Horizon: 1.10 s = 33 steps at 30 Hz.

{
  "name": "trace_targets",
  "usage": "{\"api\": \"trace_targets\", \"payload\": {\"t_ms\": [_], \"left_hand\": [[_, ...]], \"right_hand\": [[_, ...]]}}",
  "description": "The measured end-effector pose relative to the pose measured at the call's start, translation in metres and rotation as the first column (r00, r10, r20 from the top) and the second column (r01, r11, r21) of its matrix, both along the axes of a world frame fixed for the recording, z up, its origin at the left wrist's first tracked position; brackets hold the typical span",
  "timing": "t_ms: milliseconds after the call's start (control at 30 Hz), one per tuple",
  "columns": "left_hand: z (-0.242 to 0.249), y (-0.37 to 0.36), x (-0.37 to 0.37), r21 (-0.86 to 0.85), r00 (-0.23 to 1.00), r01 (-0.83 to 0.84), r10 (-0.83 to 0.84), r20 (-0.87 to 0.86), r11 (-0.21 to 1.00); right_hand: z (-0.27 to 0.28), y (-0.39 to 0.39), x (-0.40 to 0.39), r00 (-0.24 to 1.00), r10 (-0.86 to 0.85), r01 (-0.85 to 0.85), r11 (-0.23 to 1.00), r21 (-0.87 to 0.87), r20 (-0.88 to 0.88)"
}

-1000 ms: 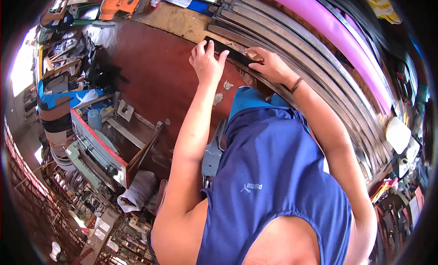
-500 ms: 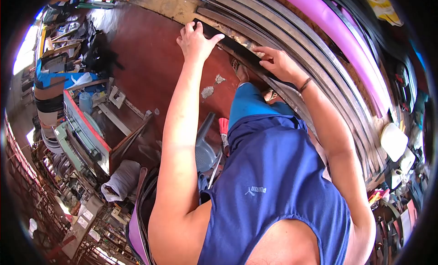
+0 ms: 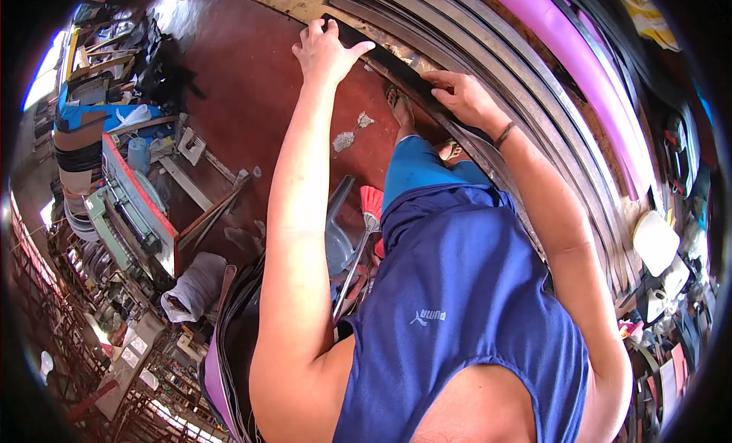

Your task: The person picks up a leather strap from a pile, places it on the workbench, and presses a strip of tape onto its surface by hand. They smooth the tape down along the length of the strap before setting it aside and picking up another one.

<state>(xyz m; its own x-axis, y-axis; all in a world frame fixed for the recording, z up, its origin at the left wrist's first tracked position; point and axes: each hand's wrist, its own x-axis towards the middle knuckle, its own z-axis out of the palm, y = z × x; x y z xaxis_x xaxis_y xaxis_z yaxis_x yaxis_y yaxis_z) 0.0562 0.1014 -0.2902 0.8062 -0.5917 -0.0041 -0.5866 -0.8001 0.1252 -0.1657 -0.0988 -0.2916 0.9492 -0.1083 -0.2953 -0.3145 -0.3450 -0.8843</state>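
A long, narrow black strip (image 3: 393,68) lies along the near edge of a worktop stacked with other strips. At its far end is my left hand (image 3: 324,52), fingers spread and bent at the tips, thumb stretched out along the strip's edge. My right hand (image 3: 467,100) is further along the same strip, with thumb and index finger closed over its edge. The fingertips' undersides are hidden. Beside the black strip lie several long grey-brown strips (image 3: 488,65), curved by the lens.
A long pink-purple roll (image 3: 564,58) lies beyond the strips. Below are the red floor (image 3: 236,77), a grey dustpan (image 3: 339,241) and a red-bristled broom (image 3: 371,200). At left stands a green machine (image 3: 122,226); a white container (image 3: 656,241) is at right.
Both hands keep their places on the black strip, the left a little higher in view. The view has shifted slightly, and more of the broom's red bristles shows.
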Motion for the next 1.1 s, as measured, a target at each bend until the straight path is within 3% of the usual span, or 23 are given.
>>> {"api": "trace_targets", "payload": {"t_ms": [433, 533, 633, 733, 800, 867, 967, 1100], "left_hand": [[0.005, -0.002, -0.005, 0.033, 0.999, 0.039, -0.039, -0.016, 0.999], [0.000, -0.004, -0.015, 0.049, 0.995, 0.068, -0.071, 0.069, 0.997], [0.004, -0.007, -0.035, 0.025, 0.936, 0.341, -0.342, 0.083, 0.940], [0.007, -0.005, -0.065, -0.087, 0.760, 0.645, -0.650, -0.032, 0.759], [0.003, 0.002, -0.072, -0.214, 0.695, 0.689, -0.715, -0.072, 0.692], [-0.002, 0.003, -0.061, -0.253, 0.720, 0.656, -0.690, -0.069, 0.711], [0.000, -0.004, -0.032, -0.294, 0.703, 0.685, -0.711, 0.025, 0.667], [0.004, -0.017, -0.009, -0.347, 0.517, 0.790, -0.854, -0.066, 0.505]], "right_hand": [[0.007, 0.006, 0.000, 0.999, -0.024, 0.028, 0.996, -0.088, 0.040], [0.009, 0.007, -0.001, 0.998, -0.040, 0.044, 0.994, -0.104, 0.039], [0.012, 0.011, -0.003, 0.997, -0.071, 0.075, 0.991, -0.110, 0.041], [0.013, 0.014, -0.003, 0.994, -0.113, 0.113, 0.989, -0.095, 0.009], [0.011, 0.017, -0.003, 0.990, -0.139, 0.140, 0.985, -0.100, 0.023], [0.015, 0.018, -0.003, 0.988, -0.154, 0.154, 0.981, -0.114, 0.009], [0.016, 0.020, -0.004, 0.983, -0.181, 0.178, 0.980, -0.094, -0.022], [0.016, 0.022, -0.004, 0.981, -0.193, 0.189, 0.977, -0.102, -0.028]]}}
